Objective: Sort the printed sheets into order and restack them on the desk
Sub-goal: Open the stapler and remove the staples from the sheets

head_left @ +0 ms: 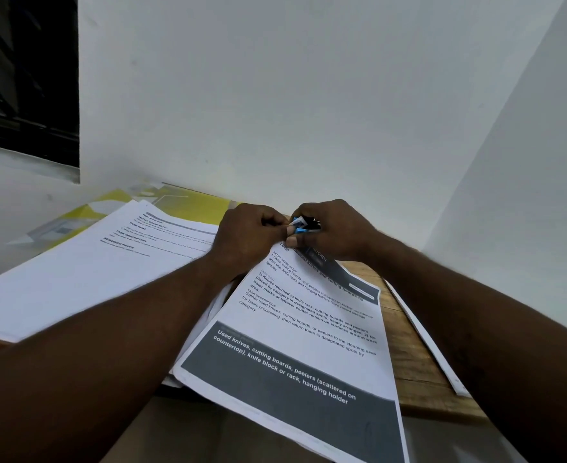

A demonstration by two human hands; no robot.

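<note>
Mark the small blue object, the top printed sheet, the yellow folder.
small blue object (299,230): head view, blue lower edge.
top printed sheet (302,329): head view, white middle text area.
yellow folder (205,203): head view, bare yellow cover.

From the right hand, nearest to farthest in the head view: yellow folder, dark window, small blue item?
1. blue item, pinched by the right hand.
2. yellow folder, left, by the wall.
3. dark window, far upper left.

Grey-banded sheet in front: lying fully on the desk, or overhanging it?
Overhanging. The near end of the grey-banded sheet extends past the front edge of the desk.
</note>
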